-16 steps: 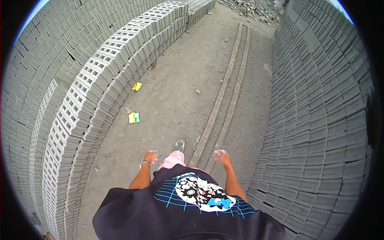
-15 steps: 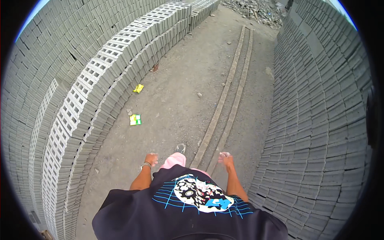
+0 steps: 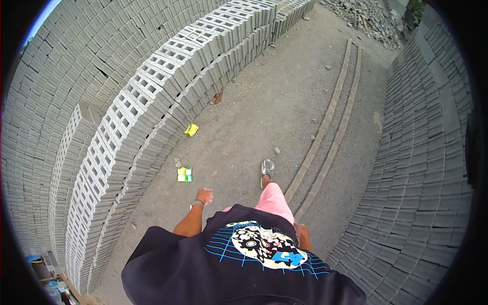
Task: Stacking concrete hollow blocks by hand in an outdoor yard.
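My left hand (image 3: 205, 196), with a band (image 3: 196, 204) at its wrist, swings low in front of my body on the left. Its fingers are loosely curled and a little apart, with nothing in them. Nearest to it on the ground lies a yellow-and-green wrapper (image 3: 185, 175). By my right side, my right hand (image 3: 301, 230) is low and partly behind the dark printed shirt (image 3: 223, 272); its fingers cannot be made out. My pink-clad leg (image 3: 274, 199) is stretched forward, its shoe (image 3: 267, 166) on the dirt.
A long stack of grey hollow blocks (image 3: 129, 104) lines the left, with a taller block wall (image 3: 46, 66) behind. Another block wall (image 3: 412, 178) rises on the right. Two narrow rails (image 3: 325, 127) run along the ground. A yellow wrapper (image 3: 191, 130) and rubble (image 3: 366, 20) lie farther off.
One foot has come forward onto the ground. My right hand has swung back beside the shirt, and my left hand has moved slightly forward. The view has shifted left.
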{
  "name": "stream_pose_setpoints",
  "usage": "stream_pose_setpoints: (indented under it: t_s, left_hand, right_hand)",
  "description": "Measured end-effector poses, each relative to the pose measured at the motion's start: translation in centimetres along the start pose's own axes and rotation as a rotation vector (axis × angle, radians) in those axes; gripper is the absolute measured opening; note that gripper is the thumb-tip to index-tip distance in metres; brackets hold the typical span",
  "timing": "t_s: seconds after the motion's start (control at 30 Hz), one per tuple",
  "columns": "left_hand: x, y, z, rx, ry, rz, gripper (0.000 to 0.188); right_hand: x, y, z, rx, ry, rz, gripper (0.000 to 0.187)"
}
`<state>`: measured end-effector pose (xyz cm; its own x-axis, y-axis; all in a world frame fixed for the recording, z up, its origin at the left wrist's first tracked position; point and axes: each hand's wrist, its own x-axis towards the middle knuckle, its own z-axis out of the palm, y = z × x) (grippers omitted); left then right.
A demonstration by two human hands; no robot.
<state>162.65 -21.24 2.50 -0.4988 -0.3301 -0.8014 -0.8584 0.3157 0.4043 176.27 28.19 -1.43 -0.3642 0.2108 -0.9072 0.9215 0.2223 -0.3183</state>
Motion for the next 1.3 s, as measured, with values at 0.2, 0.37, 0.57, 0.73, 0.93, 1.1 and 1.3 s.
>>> stream_pose_setpoints:
  t_s: [0.2,0.37,0.57,0.73,0.93,1.1,1.3]
  left_hand:
    - [3.1,17.1,2.4,-0.266,-0.027,-0.001,0.035]
    - [8.7,29.7,1.8,-0.357,0.037,0.127,0.034]
    - [19.4,39.2,1.0,-0.14,0.007,-0.018,0.03]
    - [31.3,50.3,0.9,-0.017,0.048,-0.224,0.03]
    - [41.0,79.7,1.4,0.07,0.057,0.285,0.031]
    - [45.0,105.4,2.6,0.014,0.097,0.624,0.033]
    - [51.0,127.1,3.9,0.093,0.247,0.871,0.029]
  right_hand:
    - [19.0,-12.0,-7.7,-0.531,-0.068,-0.098,0.036]
    - [20.4,-41.7,-14.6,-0.054,0.084,-0.264,0.036]
    - [23.8,-72.1,-19.2,0.121,0.074,-0.62,0.044]
    - [28.0,-80.1,-20.1,0.104,0.035,-0.493,0.046]
    - [34.3,-74.7,-24.1,-0.081,-0.007,-0.002,0.035]
    - [49.1,-64.4,-28.4,-1.128,0.069,-0.554,0.029]
    - [54.0,-88.0,-31.0,-0.887,0.346,-0.811,0.032]
